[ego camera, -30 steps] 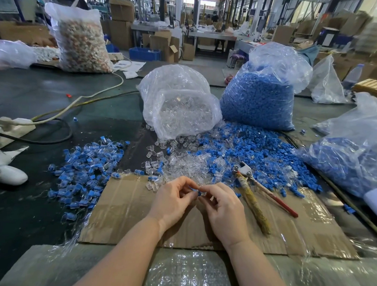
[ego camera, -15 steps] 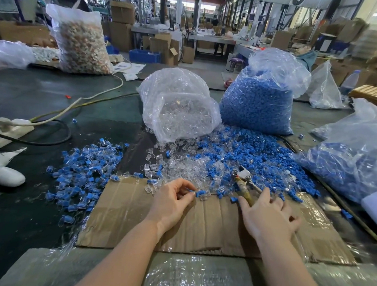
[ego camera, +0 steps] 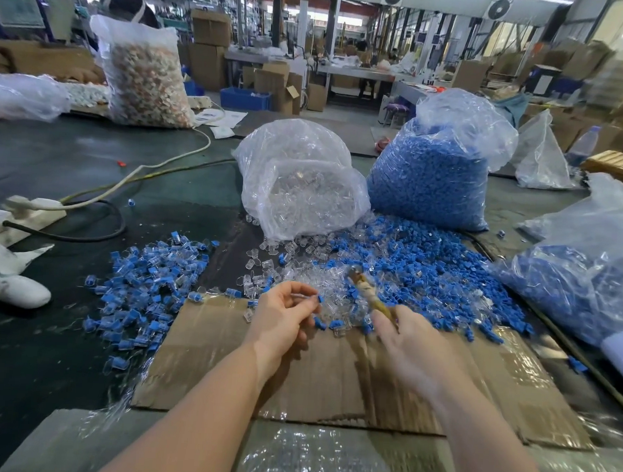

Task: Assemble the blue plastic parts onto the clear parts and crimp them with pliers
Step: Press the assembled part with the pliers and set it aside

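Observation:
My left hand (ego camera: 284,317) pinches a small clear part with a blue piece on it (ego camera: 315,300) above the cardboard sheet (ego camera: 331,381). My right hand (ego camera: 416,346), blurred by motion, grips the pliers (ego camera: 366,289) by their tape-wrapped handles, jaws pointing away over the loose parts. Loose clear parts (ego camera: 322,283) and loose blue parts (ego camera: 438,275) lie mixed just beyond the cardboard. A pile of joined blue-and-clear pieces (ego camera: 148,288) lies to the left.
A bag of clear parts (ego camera: 298,184) and a bag of blue parts (ego camera: 432,170) stand behind the loose heap. Another bag with blue parts (ego camera: 582,279) lies at right. A power strip and cables (ego camera: 33,207) lie at left.
My right hand left the small part, reached to the pliers on the cardboard and lifted them. My left hand kept hold of the small part and stayed in place.

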